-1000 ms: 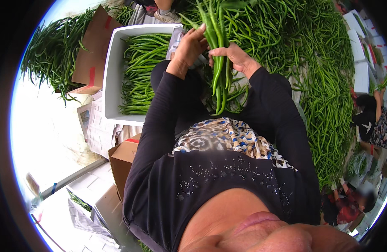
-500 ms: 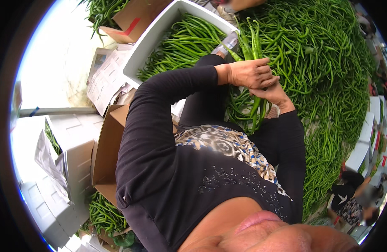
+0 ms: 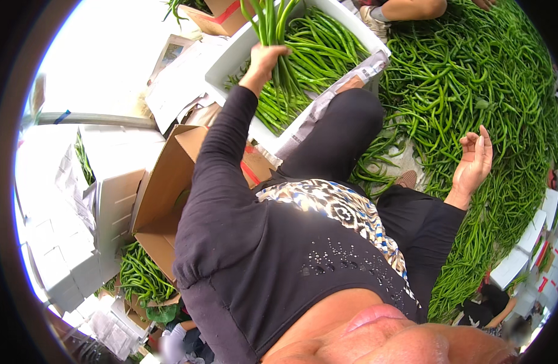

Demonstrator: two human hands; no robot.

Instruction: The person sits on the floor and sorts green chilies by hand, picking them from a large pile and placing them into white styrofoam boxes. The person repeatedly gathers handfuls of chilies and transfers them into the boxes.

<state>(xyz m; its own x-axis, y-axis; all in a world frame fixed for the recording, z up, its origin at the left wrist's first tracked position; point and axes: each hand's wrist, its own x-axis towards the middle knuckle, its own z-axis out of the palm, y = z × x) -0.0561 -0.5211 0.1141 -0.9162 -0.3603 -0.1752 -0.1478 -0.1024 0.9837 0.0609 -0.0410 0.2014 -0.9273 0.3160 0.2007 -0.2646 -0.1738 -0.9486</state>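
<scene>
- The left hand (image 3: 265,60) is now gripping the bunch of long green peppers (image 3: 271,24) alone, fingers closed tight round the stems, and is holding it out over the white foam box (image 3: 239,53); half a second ago both hands were clasping the bunch close to the body.
- The right hand (image 3: 474,162) is hanging free out to the side above the big heap of loose green peppers (image 3: 473,79), palm up, fingers loosely spread and curled, holding nothing.
- The bunch is standing nearly upright above the box, its tips running off the top edge, and is not yet lying with the peppers already packed in rows inside.
- Judging from this, the gathering looks finished and the laying into the box looks to be the step in hand, with one hand freed for the heap.
- A brown cardboard carton (image 3: 163,194) is sitting open just beside the person's left arm, and another person's leg (image 3: 406,9) is showing at the top edge by the heap.
</scene>
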